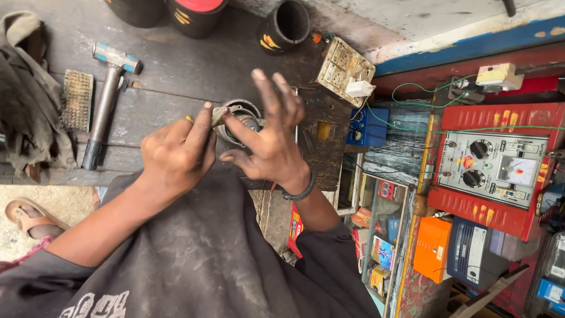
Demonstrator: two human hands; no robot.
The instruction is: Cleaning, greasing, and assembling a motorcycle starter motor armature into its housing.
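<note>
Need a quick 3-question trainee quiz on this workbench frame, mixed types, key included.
1. True or false: the hammer lies to the right of the round metal part.
2. Which hand spreads its fingers over the round metal part? A) left hand B) right hand
3. Fill in: the wire brush lies between the hammer and a heap of ____.

Key: 1 false, it lies to the left; 2 B; 3 cloth.
</note>
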